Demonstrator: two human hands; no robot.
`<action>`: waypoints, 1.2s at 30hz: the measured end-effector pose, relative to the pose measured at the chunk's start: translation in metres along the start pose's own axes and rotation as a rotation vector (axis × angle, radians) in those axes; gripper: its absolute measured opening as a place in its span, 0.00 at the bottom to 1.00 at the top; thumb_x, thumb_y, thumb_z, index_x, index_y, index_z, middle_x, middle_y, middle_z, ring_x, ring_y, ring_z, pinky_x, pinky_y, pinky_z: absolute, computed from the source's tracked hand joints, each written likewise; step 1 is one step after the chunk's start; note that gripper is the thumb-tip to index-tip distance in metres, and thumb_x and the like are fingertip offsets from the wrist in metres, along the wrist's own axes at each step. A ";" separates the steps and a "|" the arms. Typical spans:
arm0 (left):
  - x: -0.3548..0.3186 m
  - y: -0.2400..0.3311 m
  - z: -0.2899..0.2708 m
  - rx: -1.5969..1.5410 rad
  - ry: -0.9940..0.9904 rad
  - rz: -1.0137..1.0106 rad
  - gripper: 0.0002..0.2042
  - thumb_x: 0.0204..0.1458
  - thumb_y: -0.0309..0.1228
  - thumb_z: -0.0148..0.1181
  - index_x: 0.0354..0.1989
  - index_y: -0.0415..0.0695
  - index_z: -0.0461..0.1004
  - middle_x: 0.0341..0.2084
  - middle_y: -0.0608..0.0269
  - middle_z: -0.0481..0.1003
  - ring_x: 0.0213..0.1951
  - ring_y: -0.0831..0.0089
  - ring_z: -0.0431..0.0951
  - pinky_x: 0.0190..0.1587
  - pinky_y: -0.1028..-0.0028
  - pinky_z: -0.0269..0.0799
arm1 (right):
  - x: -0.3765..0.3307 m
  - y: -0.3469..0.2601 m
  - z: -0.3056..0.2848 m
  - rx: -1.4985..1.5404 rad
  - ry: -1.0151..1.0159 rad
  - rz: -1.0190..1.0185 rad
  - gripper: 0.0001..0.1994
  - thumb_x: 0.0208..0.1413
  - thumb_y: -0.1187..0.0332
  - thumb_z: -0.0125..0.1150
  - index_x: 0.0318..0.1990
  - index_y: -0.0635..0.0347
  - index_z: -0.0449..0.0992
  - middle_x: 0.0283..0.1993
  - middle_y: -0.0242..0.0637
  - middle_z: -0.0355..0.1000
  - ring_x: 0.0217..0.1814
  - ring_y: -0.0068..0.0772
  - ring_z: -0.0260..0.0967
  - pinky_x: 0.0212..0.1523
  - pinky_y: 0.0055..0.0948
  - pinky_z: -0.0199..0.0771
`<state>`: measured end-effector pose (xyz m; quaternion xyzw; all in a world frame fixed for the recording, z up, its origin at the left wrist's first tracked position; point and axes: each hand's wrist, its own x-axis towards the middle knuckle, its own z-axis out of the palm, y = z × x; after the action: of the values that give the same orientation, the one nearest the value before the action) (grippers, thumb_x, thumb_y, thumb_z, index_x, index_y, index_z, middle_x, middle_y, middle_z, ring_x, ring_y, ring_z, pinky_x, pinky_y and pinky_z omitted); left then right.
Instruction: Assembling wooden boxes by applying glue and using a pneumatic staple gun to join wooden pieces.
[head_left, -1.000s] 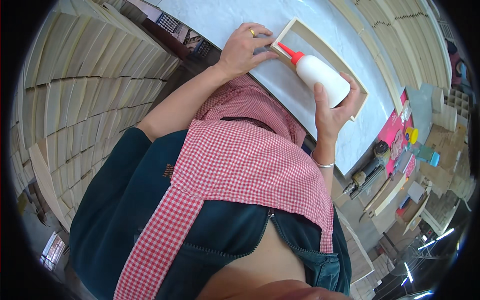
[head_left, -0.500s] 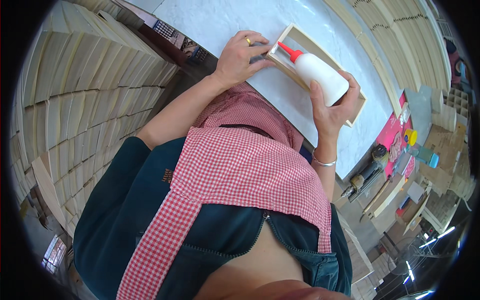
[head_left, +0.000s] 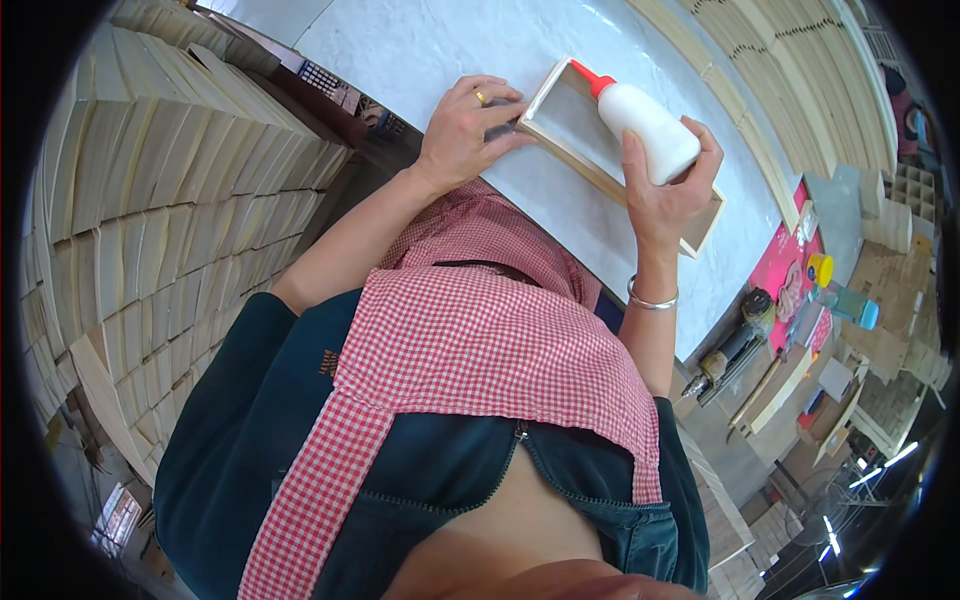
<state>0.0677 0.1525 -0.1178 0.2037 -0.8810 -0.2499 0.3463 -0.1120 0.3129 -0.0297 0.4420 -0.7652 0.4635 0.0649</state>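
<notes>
A pale marbled tabletop (head_left: 400, 55) bears a rectangular wooden frame (head_left: 575, 162). The left hand (head_left: 470, 125), half-open, has fingertips at its near-left corner; whether they grip, I cannot tell. The right hand (head_left: 665, 195) wraps a white bottle (head_left: 648, 130) above the frame, red nozzle (head_left: 592, 79) tip at the far-left corner.

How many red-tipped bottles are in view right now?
1: the bottle, in the right hand, over the frame. Others may be hidden from this camera.

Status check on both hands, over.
Left hand at near-left corner of pale rectangular wooden frame. Right hand gripping white plastic bottle, red nozzle at far-left corner. No obstruction visible.
</notes>
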 end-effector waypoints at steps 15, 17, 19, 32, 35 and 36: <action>0.002 0.004 -0.003 0.004 -0.026 -0.008 0.16 0.47 0.36 0.73 0.44 0.45 0.85 0.46 0.69 0.79 0.55 0.67 0.72 0.58 0.70 0.70 | -0.032 0.026 -0.063 -0.153 0.147 0.072 0.30 0.46 0.66 0.78 0.56 0.61 0.69 0.50 0.43 0.73 0.45 0.40 0.74 0.45 0.34 0.78; 0.002 0.004 -0.003 0.005 -0.026 -0.012 0.15 0.48 0.36 0.73 0.44 0.44 0.85 0.46 0.68 0.79 0.55 0.67 0.72 0.58 0.69 0.70 | -0.037 0.030 -0.073 -0.175 0.164 0.086 0.30 0.46 0.66 0.78 0.56 0.62 0.69 0.50 0.43 0.73 0.45 0.40 0.74 0.45 0.34 0.78; 0.002 0.004 -0.002 -0.009 -0.030 -0.007 0.15 0.48 0.35 0.73 0.44 0.44 0.85 0.46 0.68 0.79 0.55 0.67 0.72 0.58 0.69 0.70 | -0.042 0.033 -0.083 -0.204 0.186 0.096 0.30 0.46 0.66 0.78 0.56 0.62 0.69 0.50 0.43 0.73 0.45 0.40 0.74 0.45 0.34 0.78; 0.004 0.007 -0.003 0.001 -0.041 -0.002 0.16 0.47 0.34 0.73 0.45 0.43 0.85 0.47 0.67 0.79 0.54 0.65 0.72 0.57 0.69 0.70 | -0.073 0.061 -0.138 -0.337 0.346 0.146 0.29 0.47 0.65 0.78 0.54 0.62 0.70 0.49 0.44 0.74 0.44 0.40 0.74 0.44 0.34 0.77; 0.003 0.006 -0.003 -0.004 -0.054 -0.008 0.16 0.48 0.34 0.73 0.45 0.43 0.85 0.47 0.67 0.79 0.54 0.65 0.72 0.57 0.69 0.70 | -0.076 0.061 -0.144 -0.356 0.353 0.145 0.29 0.47 0.65 0.78 0.54 0.62 0.70 0.48 0.44 0.74 0.43 0.40 0.74 0.44 0.34 0.77; 0.002 0.005 -0.003 -0.003 -0.059 -0.014 0.16 0.48 0.34 0.73 0.45 0.43 0.85 0.47 0.67 0.79 0.54 0.66 0.71 0.57 0.69 0.70 | -0.077 0.061 -0.146 -0.363 0.355 0.143 0.29 0.47 0.65 0.78 0.54 0.62 0.70 0.48 0.44 0.74 0.43 0.40 0.74 0.44 0.34 0.77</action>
<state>0.0675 0.1544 -0.1113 0.2020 -0.8890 -0.2595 0.3186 -0.1558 0.4833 -0.0265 0.2798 -0.8418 0.3923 0.2435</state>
